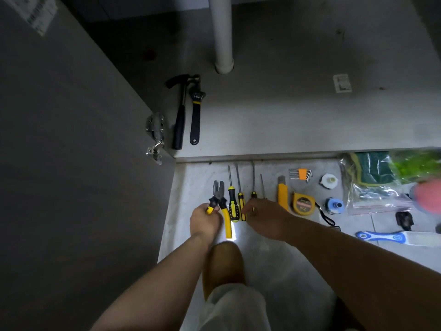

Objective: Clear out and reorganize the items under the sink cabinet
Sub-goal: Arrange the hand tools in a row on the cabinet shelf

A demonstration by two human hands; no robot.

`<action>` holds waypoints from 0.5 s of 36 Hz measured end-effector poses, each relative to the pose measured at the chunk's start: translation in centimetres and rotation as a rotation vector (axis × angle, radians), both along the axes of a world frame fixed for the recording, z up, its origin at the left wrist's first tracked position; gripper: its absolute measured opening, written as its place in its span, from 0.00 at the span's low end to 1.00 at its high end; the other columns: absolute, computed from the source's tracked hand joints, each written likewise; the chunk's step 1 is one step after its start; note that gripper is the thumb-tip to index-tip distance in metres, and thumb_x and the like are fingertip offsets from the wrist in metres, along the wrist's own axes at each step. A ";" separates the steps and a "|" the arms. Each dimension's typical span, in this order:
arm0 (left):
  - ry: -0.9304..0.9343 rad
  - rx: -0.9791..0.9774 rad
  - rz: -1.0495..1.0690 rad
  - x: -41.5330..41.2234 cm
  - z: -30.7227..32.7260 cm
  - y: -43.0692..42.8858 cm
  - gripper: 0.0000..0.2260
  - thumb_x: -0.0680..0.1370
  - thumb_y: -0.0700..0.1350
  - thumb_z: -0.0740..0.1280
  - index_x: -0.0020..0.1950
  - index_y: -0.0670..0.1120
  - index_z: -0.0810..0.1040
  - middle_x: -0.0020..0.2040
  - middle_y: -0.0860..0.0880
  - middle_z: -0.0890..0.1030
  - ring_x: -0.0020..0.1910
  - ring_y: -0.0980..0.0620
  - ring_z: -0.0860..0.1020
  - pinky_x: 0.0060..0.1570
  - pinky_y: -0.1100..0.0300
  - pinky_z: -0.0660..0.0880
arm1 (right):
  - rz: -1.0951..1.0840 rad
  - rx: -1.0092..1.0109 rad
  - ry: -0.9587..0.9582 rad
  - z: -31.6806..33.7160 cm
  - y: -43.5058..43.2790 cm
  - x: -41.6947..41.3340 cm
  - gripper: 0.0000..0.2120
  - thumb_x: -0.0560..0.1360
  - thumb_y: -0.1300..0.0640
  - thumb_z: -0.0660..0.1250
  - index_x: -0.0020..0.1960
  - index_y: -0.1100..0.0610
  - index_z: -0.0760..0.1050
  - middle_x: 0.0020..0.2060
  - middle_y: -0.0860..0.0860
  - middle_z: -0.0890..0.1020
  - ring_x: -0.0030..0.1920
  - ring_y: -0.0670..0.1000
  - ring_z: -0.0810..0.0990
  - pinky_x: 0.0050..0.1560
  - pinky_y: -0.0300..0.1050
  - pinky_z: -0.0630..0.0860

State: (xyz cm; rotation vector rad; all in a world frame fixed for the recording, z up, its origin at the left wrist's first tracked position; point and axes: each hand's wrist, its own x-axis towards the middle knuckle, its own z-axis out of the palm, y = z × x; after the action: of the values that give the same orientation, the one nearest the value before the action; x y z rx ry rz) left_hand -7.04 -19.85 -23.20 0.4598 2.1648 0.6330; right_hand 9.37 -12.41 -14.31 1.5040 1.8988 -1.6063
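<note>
A hammer [179,120] and an adjustable wrench [195,111] lie side by side on the cabinet floor [286,115] at its left. On the tile in front, my left hand [205,222] grips one yellow handle of the pliers [220,201]. Right of them lie several screwdrivers [232,201] in a row. My right hand [265,218] reaches over their handles with fingers curled at a thin yellow one [242,206]; whether it holds it is hidden.
A white drain pipe [223,34] stands in the cabinet. The open door [71,163] with its hinge [156,137] is at left. On the tile: utility knife [282,194], tape measure [304,204], hex keys [301,174], plastic bag [372,182], blue-white tool [381,236]. My knee [224,263] is below.
</note>
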 end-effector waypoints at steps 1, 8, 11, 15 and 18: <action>-0.068 0.057 0.038 0.1 0.2 -0.4 0.08 0.80 0.41 0.66 0.43 0.48 0.80 0.40 0.47 0.82 0.45 0.46 0.80 0.46 0.56 0.75 | 0.009 0.015 -0.009 -0.2 -0.2 -0.2 0.15 0.78 0.58 0.63 0.64 0.51 0.74 0.53 0.48 0.74 0.45 0.49 0.76 0.39 0.38 0.70; -0.420 0.389 0.132 1.3 3.4 -1.0 0.02 0.77 0.31 0.64 0.45 0.36 0.74 0.44 0.41 0.81 0.39 0.52 0.79 0.37 0.66 0.75 | -0.145 0.023 0.068 -0.2 -1.2 -1.4 0.35 0.73 0.57 0.70 0.76 0.53 0.60 0.70 0.55 0.66 0.69 0.56 0.69 0.67 0.49 0.69; -0.556 0.437 0.119 2.4 5.5 -0.4 0.06 0.75 0.31 0.62 0.47 0.40 0.76 0.43 0.41 0.82 0.40 0.49 0.79 0.37 0.64 0.75 | -0.205 -0.035 0.197 0.1 -1.7 -1.8 0.34 0.72 0.56 0.74 0.74 0.55 0.63 0.66 0.51 0.74 0.67 0.51 0.74 0.68 0.52 0.72; -0.778 0.489 0.132 4.2 7.5 0.7 0.12 0.76 0.33 0.59 0.48 0.44 0.80 0.45 0.43 0.78 0.44 0.47 0.77 0.44 0.56 0.72 | -0.301 0.001 0.241 0.3 -2.1 -2.1 0.29 0.69 0.59 0.74 0.65 0.55 0.64 0.53 0.50 0.79 0.56 0.50 0.80 0.57 0.53 0.79; -0.726 0.393 0.091 4.7 7.8 1.6 0.12 0.81 0.39 0.59 0.59 0.39 0.79 0.55 0.38 0.81 0.55 0.43 0.81 0.53 0.54 0.75 | -0.425 0.062 0.244 0.1 -1.8 -1.5 0.28 0.68 0.60 0.76 0.62 0.55 0.64 0.50 0.50 0.80 0.53 0.51 0.81 0.51 0.49 0.80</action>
State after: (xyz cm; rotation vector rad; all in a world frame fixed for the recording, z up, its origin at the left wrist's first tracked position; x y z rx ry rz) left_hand -2.33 -18.26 -15.38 0.2710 1.3784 1.0900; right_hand 7.89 -14.17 -14.17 1.9155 1.8494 -2.0061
